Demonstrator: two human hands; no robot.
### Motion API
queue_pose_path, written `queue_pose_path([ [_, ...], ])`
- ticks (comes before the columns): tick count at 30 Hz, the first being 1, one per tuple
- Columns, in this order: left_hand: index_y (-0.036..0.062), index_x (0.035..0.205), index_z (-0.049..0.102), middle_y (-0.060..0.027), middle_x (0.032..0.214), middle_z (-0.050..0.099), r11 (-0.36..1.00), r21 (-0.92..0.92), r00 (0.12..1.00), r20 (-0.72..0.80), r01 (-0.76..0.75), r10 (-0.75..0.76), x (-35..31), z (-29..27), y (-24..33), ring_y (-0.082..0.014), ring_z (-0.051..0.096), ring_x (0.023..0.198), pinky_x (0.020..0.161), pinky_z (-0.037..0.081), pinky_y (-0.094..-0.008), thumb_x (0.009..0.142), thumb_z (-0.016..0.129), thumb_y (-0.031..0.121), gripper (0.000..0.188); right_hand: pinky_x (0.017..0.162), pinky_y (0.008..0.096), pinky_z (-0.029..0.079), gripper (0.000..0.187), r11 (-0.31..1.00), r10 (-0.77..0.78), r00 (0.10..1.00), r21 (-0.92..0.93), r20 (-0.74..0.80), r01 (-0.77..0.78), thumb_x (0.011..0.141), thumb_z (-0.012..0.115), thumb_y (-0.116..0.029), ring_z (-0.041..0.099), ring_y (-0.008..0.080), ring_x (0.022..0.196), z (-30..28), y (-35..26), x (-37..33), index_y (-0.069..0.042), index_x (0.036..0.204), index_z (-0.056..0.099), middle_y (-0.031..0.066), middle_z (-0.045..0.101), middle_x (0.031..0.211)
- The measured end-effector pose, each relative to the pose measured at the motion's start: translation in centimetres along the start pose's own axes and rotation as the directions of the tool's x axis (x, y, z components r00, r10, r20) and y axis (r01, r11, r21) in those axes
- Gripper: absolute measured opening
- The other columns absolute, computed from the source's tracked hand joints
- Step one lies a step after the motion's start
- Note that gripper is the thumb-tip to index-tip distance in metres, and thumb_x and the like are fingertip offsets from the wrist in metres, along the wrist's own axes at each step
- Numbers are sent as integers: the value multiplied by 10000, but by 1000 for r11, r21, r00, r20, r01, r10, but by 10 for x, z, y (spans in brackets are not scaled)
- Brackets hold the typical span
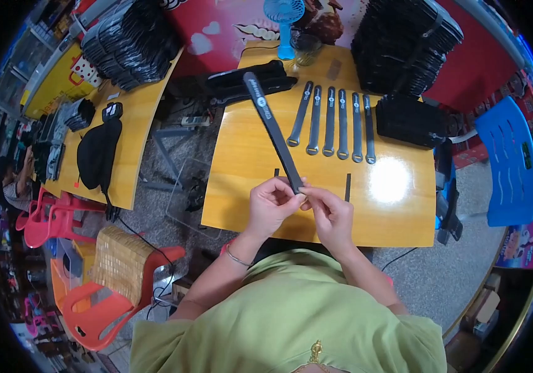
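Presently: one dark strap [273, 130], near end pinched by left hand [270, 208] and right hand [332, 217], might slip should either pinch loosen

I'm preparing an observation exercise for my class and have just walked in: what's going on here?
A person holds a dark strap by its near end, the left grip and right grip close together there. It slants away over a yellow table. Six similar straps lie side by side on it, with a blue fan beyond and a tall black stack to the right.
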State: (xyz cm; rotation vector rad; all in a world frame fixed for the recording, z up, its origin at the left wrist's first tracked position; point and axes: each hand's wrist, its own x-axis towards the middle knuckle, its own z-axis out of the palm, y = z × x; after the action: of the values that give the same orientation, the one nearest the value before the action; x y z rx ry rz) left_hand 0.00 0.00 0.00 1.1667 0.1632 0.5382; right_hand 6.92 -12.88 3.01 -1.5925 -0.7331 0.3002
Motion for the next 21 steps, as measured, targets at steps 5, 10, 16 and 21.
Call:
queue_pose_path([
  [5,-10,827,563,-130,990,629,994,-24,987,-113,110,-112,8,9,12,-159,626,905,790,535,-272,771,647,-107,140,629,244,509,220,986,-50,999,-158,-14,48,824,514,109,656,176,690,-3,-10,6,31,986,641,133,674,882],
  [10,-26,805,585,-107,926,622,954,299,995,-95,19,10,7,26,6,-142,618,803,722,520,-256,781,659,-63,86,619,290,524,231,920,-192,981,-355,-40,165,770,560,98,669,223,701,-15,-14,5,3,958,655,145,669,827],
  [16,-55,777,576,-150,992,563,834,507,973,53,-220,225,11,15,2,-182,579,840,706,499,-272,826,592,-58,51,607,311,522,233,912,-242,968,-357,-67,203,742,612,-8,659,230,686,-13,-2,9,-80,955,672,98,669,793],
  [21,-61,809,568,-144,1030,522,910,391,990,44,-141,135,9,32,11,-173,566,874,731,490,-268,833,554,-75,32,579,299,508,230,920,-227,965,-354,-133,168,751,619,-20,654,205,669,-21,-6,4,-97,960,679,68,665,755],
])
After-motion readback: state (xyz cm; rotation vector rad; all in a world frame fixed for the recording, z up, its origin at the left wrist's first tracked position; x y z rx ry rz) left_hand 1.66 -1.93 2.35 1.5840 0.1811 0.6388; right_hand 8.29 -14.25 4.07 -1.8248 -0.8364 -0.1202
